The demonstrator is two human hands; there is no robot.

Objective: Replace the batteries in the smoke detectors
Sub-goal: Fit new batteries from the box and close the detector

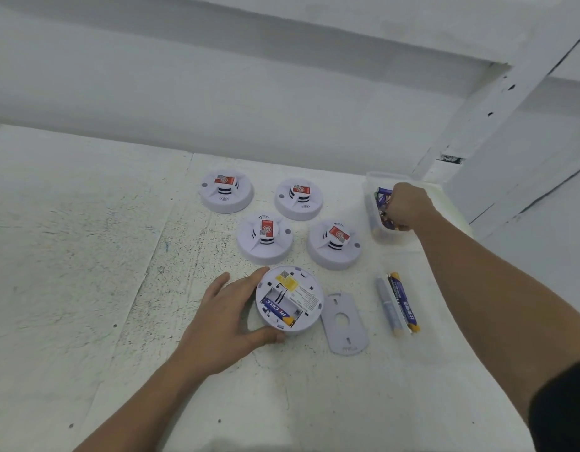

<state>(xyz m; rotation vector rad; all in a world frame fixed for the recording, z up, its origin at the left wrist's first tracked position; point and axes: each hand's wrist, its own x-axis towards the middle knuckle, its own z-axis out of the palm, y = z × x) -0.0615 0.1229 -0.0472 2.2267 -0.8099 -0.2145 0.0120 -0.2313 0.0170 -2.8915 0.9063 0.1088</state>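
Observation:
An upturned white smoke detector (301, 288) lies near the front with its battery bay exposed; one blue and yellow battery (278, 310) sits inside it. My left hand (231, 309) grips the detector's left rim between thumb and fingers. Its grey cover plate (344, 321) lies just to the right. My right hand (407, 207) reaches into a clear plastic tub (375, 190) of batteries, fingers curled down among them; what they hold is hidden. Two loose batteries (399, 303) lie side by side right of the cover plate.
Several more white smoke detectors with red labels stand face up behind the open one, for example at far left (226, 190) and at right (335, 244). The worn white tabletop (86, 256) meets a white wall behind and a white frame post (497, 102) at the right.

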